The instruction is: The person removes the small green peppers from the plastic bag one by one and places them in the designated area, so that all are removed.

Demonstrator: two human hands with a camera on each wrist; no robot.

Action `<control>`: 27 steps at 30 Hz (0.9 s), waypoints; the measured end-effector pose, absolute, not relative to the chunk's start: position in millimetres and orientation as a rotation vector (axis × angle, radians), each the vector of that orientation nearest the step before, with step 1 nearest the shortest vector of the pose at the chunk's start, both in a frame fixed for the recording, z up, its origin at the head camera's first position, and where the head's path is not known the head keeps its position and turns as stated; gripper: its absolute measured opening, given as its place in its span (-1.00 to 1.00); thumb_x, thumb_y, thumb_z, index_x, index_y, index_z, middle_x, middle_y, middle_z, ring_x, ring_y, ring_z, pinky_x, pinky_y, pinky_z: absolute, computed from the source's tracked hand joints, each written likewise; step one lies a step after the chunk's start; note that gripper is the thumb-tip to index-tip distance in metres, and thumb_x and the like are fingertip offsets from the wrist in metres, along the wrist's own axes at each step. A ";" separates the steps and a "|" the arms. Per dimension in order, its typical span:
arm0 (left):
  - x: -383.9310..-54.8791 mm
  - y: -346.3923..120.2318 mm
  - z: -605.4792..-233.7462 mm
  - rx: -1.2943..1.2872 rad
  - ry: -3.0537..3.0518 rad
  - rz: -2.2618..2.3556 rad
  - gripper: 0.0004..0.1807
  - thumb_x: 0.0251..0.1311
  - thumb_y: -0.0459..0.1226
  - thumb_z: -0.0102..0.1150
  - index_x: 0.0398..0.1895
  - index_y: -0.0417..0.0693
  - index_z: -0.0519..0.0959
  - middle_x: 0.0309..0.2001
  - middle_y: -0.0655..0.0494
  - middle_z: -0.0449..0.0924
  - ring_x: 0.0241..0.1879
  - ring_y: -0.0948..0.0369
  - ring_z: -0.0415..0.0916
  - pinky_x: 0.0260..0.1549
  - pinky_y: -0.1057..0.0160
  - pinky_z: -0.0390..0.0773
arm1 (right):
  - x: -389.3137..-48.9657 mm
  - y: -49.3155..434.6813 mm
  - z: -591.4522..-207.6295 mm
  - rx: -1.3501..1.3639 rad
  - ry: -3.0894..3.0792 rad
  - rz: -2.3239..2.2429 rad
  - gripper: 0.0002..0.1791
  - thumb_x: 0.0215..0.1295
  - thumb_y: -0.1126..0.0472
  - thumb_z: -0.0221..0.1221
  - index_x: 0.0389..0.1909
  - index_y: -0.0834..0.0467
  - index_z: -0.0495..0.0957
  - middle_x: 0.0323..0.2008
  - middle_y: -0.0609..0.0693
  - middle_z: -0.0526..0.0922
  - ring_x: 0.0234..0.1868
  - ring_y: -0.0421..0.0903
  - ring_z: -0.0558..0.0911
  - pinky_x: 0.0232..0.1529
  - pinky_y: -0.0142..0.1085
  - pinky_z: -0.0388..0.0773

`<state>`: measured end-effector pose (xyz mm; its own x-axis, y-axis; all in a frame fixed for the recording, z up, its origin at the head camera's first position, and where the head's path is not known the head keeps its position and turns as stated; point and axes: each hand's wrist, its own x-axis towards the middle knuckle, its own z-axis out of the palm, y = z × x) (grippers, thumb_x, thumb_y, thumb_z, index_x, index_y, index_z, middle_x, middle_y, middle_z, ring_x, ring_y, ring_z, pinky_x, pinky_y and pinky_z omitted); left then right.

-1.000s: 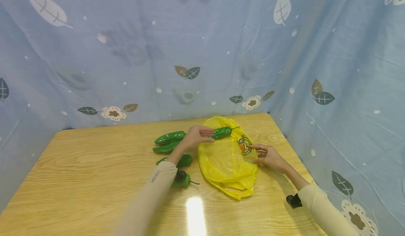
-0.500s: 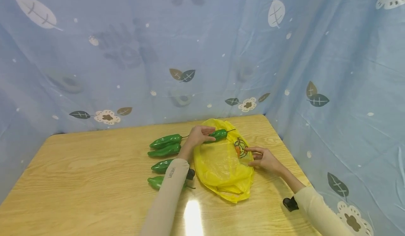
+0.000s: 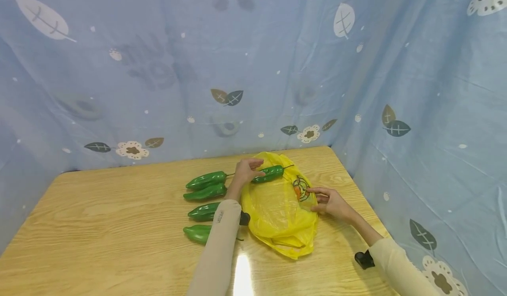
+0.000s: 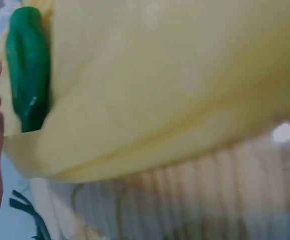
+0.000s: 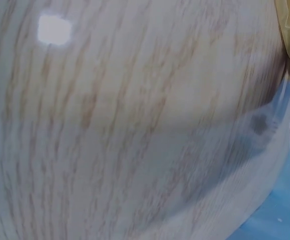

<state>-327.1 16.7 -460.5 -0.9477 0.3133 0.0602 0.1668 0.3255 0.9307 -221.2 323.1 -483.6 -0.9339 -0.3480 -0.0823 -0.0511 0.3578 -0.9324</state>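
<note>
A glossy green chili pepper (image 3: 268, 174) lies at the far end of a flattened yellow plastic bag (image 3: 273, 208), its thin stem pointing right. My left hand (image 3: 247, 170) is just left of this pepper, its fingers extended. In the left wrist view a narrow space separates those fingers from the pepper (image 4: 28, 65), and a yellow fold covers the pepper's lower end. At the bag's right edge, beside a printed orange and green picture (image 3: 301, 188), my right hand (image 3: 332, 202) pinches the plastic between thumb and fingers. Only a strip of that hand shows in the right wrist view.
Several more green peppers (image 3: 206, 180) lie in a column left of the bag on the wooden table (image 3: 111, 225); my left forearm partly covers the nearer ones. A blue patterned curtain (image 3: 178, 67) borders the table at the back and sides.
My left hand has drawn slightly left off the pepper on the bag, showing more of it. My right hand stays at the bag's edge. The head view has shifted a little.
</note>
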 end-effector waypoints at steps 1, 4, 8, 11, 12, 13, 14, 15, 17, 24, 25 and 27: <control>-327.5 16.9 -462.1 0.454 2.488 1.658 -0.51 0.10 -0.42 0.33 0.16 -0.23 0.53 0.13 -0.09 0.55 0.17 0.01 0.46 0.11 0.15 0.50 | -221.0 323.6 -484.2 -0.355 2.358 -1.606 -0.32 0.16 0.37 0.31 0.31 0.33 0.32 0.34 0.41 0.19 -0.02 -0.04 0.62 -0.30 -0.29 0.63; -328.8 17.8 -465.5 0.465 2.573 1.546 -0.49 0.09 -0.42 0.33 0.18 -0.19 0.53 0.14 -0.08 0.54 0.18 0.00 0.45 0.11 0.15 0.49 | -220.3 324.3 -485.3 -0.337 2.363 -1.614 -0.33 0.15 0.38 0.31 0.31 0.32 0.33 0.34 0.39 0.20 -0.03 -0.07 0.62 -0.28 -0.30 0.63; -329.8 19.4 -466.6 0.443 2.593 1.463 -0.46 0.08 -0.42 0.33 0.20 -0.20 0.51 0.18 -0.08 0.51 0.20 0.00 0.42 0.14 0.14 0.47 | -219.5 324.1 -486.0 -0.356 2.376 -1.626 -0.32 0.14 0.40 0.31 0.31 0.35 0.32 0.39 0.38 0.10 0.00 0.04 0.61 -0.27 -0.31 0.63; -330.8 20.7 -466.9 0.425 2.594 1.423 -0.45 0.08 -0.42 0.32 0.20 -0.21 0.50 0.18 -0.08 0.51 0.21 0.03 0.42 0.15 0.16 0.46 | -219.5 323.9 -487.2 -0.430 2.418 -1.621 -0.28 0.12 0.42 0.31 0.33 0.38 0.28 0.46 0.32 -0.06 0.14 0.24 0.50 -0.15 -0.39 0.60; -331.0 21.1 -466.6 0.422 2.594 1.414 -0.45 0.08 -0.41 0.32 0.20 -0.22 0.50 0.18 -0.08 0.51 0.20 0.03 0.43 0.15 0.16 0.46 | -219.6 323.9 -487.6 -0.450 2.435 -1.621 -0.26 0.11 0.43 0.32 0.33 0.37 0.28 0.48 0.29 -0.11 0.17 0.28 0.46 -0.12 -0.42 0.58; -331.1 20.9 -466.5 0.422 2.596 1.400 -0.46 0.08 -0.41 0.32 0.20 -0.22 0.50 0.18 -0.08 0.51 0.20 0.03 0.43 0.15 0.16 0.46 | -219.9 323.4 -488.2 -0.480 2.443 -1.623 -0.25 0.10 0.44 0.32 0.34 0.38 0.26 0.49 0.27 -0.14 0.19 0.31 0.42 -0.10 -0.43 0.57; -331.0 20.7 -466.3 0.428 2.599 1.384 -0.47 0.09 -0.41 0.32 0.20 -0.22 0.50 0.17 -0.08 0.51 0.20 0.03 0.43 0.15 0.17 0.46 | -220.3 323.1 -488.9 -0.499 2.453 -1.632 -0.25 0.09 0.45 0.32 0.33 0.38 0.27 0.49 0.26 -0.14 0.20 0.32 0.41 -0.11 -0.44 0.57; -331.0 20.6 -466.0 0.436 2.604 1.363 -0.48 0.10 -0.40 0.31 0.19 -0.22 0.51 0.17 -0.09 0.52 0.19 0.04 0.44 0.14 0.17 0.47 | -220.4 323.1 -489.6 -0.525 2.470 -1.630 -0.25 0.08 0.46 0.33 0.32 0.39 0.28 0.48 0.27 -0.12 0.19 0.29 0.43 -0.14 -0.45 0.56; -331.5 20.5 -465.7 0.460 2.612 1.321 -0.50 0.13 -0.39 0.30 0.19 -0.23 0.51 0.16 -0.09 0.53 0.18 0.04 0.44 0.14 0.17 0.47 | -220.4 322.8 -490.6 -0.537 2.474 -1.644 -0.29 0.06 0.47 0.33 0.29 0.39 0.33 0.46 0.29 -0.03 0.01 0.14 0.59 -0.29 -0.44 0.56; -331.5 20.9 -460.6 0.524 2.636 1.161 -0.57 0.22 -0.34 0.24 0.18 -0.20 0.53 0.14 -0.06 0.55 0.16 0.04 0.46 0.16 0.14 0.44 | -219.9 321.9 -490.9 -0.542 2.489 -1.657 -0.39 0.05 0.49 0.33 0.21 0.36 0.45 0.40 0.28 0.17 0.16 -0.11 0.49 -0.29 -0.43 0.52; -331.3 20.9 -460.2 0.526 2.640 1.141 -0.57 0.23 -0.33 0.23 0.18 -0.19 0.53 0.14 -0.06 0.55 0.16 0.05 0.46 0.16 0.13 0.44 | -219.9 321.4 -490.5 -0.541 2.494 -1.654 -0.39 0.05 0.48 0.33 0.20 0.34 0.46 0.40 0.26 0.18 0.24 -0.04 0.43 -0.23 -0.43 0.53; -331.3 20.6 -459.9 0.527 2.641 1.117 -0.58 0.25 -0.32 0.22 0.19 -0.18 0.52 0.14 -0.05 0.55 0.16 0.05 0.45 0.16 0.13 0.44 | -220.0 320.4 -489.7 -0.539 2.499 -1.641 -0.40 0.06 0.47 0.33 0.20 0.32 0.47 0.39 0.24 0.22 0.29 0.15 0.35 -0.09 -0.44 0.53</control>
<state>-331.3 20.6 -459.9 -0.9101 0.4089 -0.0663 0.2374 0.6460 0.7255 -220.0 320.4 -489.7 -0.9319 -0.3468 0.1059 -0.2350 0.3552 -0.9048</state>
